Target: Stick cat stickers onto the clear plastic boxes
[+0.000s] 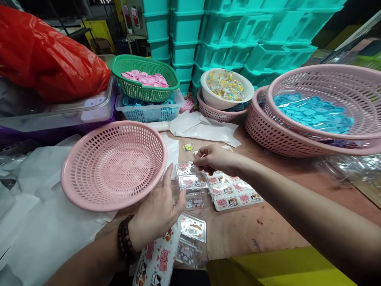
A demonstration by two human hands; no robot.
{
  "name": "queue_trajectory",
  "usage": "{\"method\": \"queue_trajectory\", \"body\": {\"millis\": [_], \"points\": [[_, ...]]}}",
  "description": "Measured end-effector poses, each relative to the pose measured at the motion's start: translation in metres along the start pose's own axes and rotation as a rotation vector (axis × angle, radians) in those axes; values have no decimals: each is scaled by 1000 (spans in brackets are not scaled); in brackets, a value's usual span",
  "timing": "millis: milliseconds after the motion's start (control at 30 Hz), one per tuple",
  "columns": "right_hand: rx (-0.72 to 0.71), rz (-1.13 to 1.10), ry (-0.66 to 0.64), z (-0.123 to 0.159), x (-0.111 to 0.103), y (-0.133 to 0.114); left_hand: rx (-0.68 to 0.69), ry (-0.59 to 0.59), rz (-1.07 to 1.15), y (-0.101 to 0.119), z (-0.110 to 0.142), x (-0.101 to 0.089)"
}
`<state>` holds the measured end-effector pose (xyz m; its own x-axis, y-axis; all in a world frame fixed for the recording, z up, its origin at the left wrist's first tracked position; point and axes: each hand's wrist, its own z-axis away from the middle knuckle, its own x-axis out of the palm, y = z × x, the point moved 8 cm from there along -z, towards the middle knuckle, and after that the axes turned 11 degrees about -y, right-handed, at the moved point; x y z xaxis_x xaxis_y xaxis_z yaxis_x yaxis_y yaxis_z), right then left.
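Observation:
My right hand [212, 159] is closed in a pinch over the upper end of a row of clear plastic cases with cat-print cards [193, 182]. What its fingertips hold, if anything, is hidden. My left hand [157, 210], with a beaded bracelet on the wrist, has its thumb and index finger apart beside those cases. Under that hand lies a white cat-printed strip [159, 258]. More clear cases [193, 228] lie nearer me. To the right is a white sheet with cat prints [235, 192]. A small wrapped packet of yellow and green pieces [188, 147] lies just beyond.
An empty pink basket [114, 204] stands at left. Behind are a green basket [149, 94] of pink pieces and a white bowl [217, 101] of small packets. Pink baskets [279, 139] with blue pieces stand right; teal bins [226, 29] are stacked behind.

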<state>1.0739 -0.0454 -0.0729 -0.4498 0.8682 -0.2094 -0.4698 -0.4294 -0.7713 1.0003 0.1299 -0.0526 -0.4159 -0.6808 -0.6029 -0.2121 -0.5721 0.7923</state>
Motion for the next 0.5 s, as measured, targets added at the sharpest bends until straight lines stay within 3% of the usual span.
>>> {"method": "queue_trajectory", "body": {"millis": [233,500], "points": [[57,-2,28,4,3,0,4,-47,-44,-2,-6,7],[142,73,15,10,7,-6,-87,-244,-188,-7,-11,19]]}}
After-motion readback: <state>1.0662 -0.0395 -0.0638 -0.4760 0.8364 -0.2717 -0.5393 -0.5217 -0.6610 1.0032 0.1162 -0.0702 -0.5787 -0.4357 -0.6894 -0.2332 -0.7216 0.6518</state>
